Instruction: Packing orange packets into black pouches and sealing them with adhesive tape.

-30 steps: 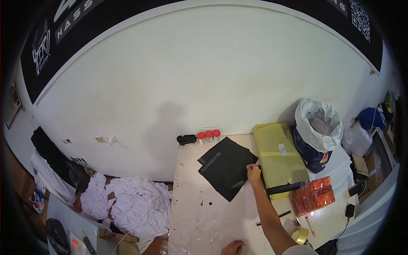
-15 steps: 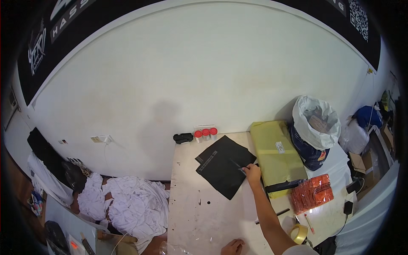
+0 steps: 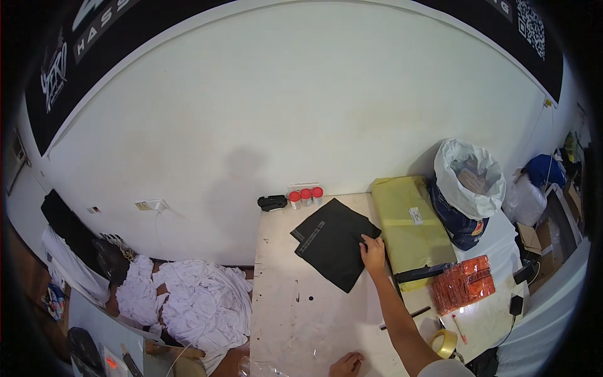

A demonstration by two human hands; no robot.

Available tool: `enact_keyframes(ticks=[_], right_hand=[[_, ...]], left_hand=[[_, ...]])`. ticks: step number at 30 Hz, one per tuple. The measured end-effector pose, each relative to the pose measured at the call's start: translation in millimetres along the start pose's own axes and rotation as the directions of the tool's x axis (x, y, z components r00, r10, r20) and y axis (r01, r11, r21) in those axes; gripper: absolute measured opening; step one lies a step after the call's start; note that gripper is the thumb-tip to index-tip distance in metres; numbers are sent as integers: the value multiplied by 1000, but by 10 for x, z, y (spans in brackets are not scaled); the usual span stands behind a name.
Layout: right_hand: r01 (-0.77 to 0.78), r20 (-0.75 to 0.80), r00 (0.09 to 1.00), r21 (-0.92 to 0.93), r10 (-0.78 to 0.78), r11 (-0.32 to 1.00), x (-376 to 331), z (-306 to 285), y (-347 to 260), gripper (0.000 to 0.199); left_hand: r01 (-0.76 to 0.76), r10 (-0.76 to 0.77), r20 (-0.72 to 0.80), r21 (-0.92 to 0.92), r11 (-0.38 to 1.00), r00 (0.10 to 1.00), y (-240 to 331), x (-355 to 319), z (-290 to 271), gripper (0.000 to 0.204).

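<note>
Our right hand, fingers half-curled, touches the black sheets near their right corner; whether either grip holds anything, we cannot tell. Our left hand could steady them.

Poly mailers on surface, L of wrapped pkg; lidded jars behind, nr wall; sack R of pkg.

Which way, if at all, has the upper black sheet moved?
Yes: the upper black sheet shifted right, its lower corner now farther from the dark hole.
</note>
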State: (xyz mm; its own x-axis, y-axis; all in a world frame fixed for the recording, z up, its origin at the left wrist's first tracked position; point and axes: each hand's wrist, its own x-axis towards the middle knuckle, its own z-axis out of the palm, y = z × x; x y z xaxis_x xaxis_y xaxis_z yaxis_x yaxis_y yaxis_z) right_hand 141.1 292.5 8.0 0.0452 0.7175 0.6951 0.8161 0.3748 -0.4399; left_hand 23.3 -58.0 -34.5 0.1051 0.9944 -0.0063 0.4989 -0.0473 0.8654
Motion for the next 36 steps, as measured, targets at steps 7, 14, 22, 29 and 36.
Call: enact_keyframes(ticks=[7, 14, 22, 29, 36], right_hand=[[49, 147, 989, -83, -37, 995, -17, -32, -89, 23], [22, 114, 993, -147, -5, 989, -42, -23, -43, 24], [34, 108, 994, -180, -15, 983, -59, -11, -8, 26], [58, 132, 991, -186, -34, 981, -77, -19, -24, 28], [73, 140, 989, -175, -49, 982, -80, -29, -23, 26]], left_hand=[[114, -112, 22, -116, 987, 993, 52, -8, -56, 10], [73, -73, -2, -41, 996, 997, 67, 16, -40, 10], [24, -24, -49, -2, 1000, 999, 51, 8, -24, 10], [75, -76, -28, -26, 997, 997, 7, -8, 8, 10], [49, -49, -8, -43, 998, 999, -25, -1, -5, 10]])
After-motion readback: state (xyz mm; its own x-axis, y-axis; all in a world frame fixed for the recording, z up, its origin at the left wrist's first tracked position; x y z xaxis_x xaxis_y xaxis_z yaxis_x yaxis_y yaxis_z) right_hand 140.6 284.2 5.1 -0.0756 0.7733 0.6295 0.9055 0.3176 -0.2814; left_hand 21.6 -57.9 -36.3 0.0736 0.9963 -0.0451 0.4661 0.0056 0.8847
